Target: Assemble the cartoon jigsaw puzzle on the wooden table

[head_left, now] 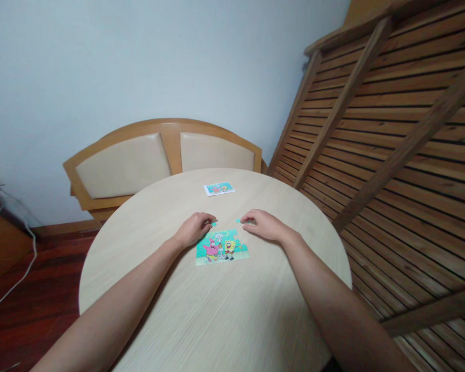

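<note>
A mostly assembled jigsaw puzzle (220, 249) lies flat on the round table, showing three cartoon figures on a turquoise ground. Its upper right corner has a jagged, open edge. My left hand (196, 230) is at the puzzle's upper left, its fingers pinched on a small turquoise puzzle piece (214, 224). Just beyond the upper right edge, my right hand (264, 225) has thumb and fingers closed at another turquoise puzzle piece (238, 221). Both pieces are apart from the assembled part.
Farther back on the table (147, 217) lies a picture card (219, 188) with a similar cartoon print. A wooden headboard (170, 142) with cream panels stands behind, against the wall. Slatted wooden boards (372, 113) lean at the right. A white cable (33, 248) hangs at the left.
</note>
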The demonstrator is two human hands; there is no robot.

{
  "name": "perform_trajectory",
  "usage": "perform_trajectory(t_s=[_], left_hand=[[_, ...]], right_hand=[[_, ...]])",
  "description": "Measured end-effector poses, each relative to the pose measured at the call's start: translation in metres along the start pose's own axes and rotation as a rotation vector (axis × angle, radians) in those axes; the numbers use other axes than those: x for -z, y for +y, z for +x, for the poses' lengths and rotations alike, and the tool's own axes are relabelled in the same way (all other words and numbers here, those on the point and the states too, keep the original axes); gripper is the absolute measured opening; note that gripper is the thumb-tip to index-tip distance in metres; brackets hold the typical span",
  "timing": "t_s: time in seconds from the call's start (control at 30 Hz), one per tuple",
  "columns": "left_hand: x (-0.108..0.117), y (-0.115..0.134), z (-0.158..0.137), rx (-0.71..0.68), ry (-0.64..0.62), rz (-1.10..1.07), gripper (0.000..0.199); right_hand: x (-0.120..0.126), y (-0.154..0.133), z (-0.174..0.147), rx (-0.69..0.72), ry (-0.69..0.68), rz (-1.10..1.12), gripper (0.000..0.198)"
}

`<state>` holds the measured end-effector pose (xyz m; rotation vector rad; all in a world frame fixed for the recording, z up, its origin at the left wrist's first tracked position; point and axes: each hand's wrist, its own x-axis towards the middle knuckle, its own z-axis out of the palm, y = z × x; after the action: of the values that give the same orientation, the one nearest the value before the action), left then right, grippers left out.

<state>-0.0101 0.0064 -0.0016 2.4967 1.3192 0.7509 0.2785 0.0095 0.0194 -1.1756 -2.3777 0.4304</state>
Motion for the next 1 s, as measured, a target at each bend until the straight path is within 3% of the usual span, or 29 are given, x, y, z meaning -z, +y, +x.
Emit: perform_trajectory(t_s=[0.17,0.4,0.67,1.0], left_hand=[[-0.002,0.003,0.000,-0.014,0.006,-0.093,0.030],[-0.003,0.005,-0.001,-0.056,-0.031,0.017,0.023],[-0.004,0.007,-0.003,0.032,0.019,0.126,0.024],[-0.003,0.003,-0.002,0.189,0.076,0.195,0.030]], right_hand=[[-0.002,-0.001,0.001,0.014,0.003,0.002,0.018],[0.001,0.010,-0.001,-0.033,0.016,-0.030,0.022],[-0.002,0.024,0.000,-0.097,0.057,-0.132,0.023],[-0.016,0.010,0.003,-0.061,0.068,-0.185,0.027]])
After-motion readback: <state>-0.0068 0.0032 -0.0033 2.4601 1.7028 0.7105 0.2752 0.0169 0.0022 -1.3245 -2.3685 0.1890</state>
